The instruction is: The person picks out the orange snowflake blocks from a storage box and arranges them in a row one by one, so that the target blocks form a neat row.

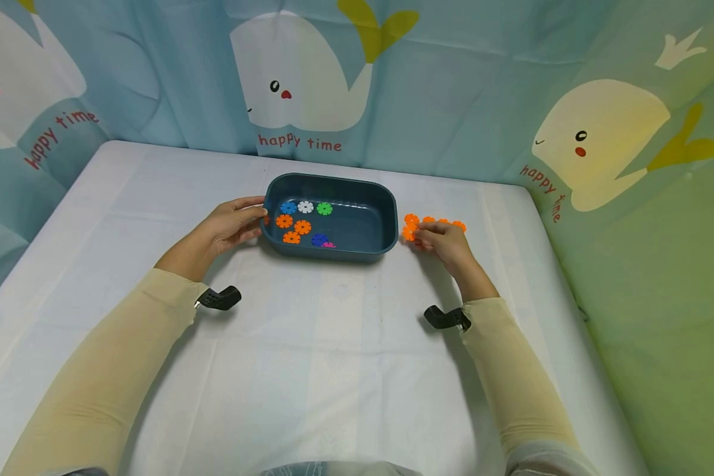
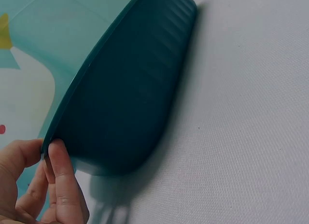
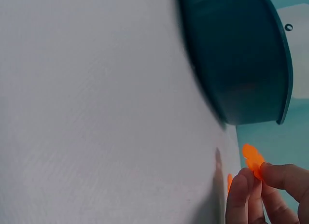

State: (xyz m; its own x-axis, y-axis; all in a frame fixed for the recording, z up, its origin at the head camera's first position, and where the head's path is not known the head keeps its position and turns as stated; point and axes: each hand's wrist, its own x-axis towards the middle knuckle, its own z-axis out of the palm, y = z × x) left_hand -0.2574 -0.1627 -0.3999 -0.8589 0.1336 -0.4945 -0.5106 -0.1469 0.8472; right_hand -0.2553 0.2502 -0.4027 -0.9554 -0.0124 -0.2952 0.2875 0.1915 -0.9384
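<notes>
A dark teal plastic tub [image 1: 363, 228] stands on the table with several flower-shaped discs inside. My left hand [image 1: 235, 221] pinches its left rim, thumb on one side and fingers on the other, as the left wrist view shows. Just right of the tub, my right hand [image 1: 450, 246] pinches an orange flower-shaped disc [image 3: 253, 159] between thumb and fingertips. More orange discs [image 1: 459, 226] lie behind and beside that hand, partly hidden by it. Inside the tub are a blue disc [image 1: 288, 207], a white disc [image 1: 305, 207], a green disc [image 1: 324, 209] and three orange ones.
Toward the tub's front wall lie a dark blue disc [image 1: 319, 240] and a pink disc [image 1: 329, 245], partly hidden by the rim. A white cloth [image 1: 321, 357] covers the table. Behind it hangs a blue curtain [image 1: 452, 99] with whale prints, turning green along the right side.
</notes>
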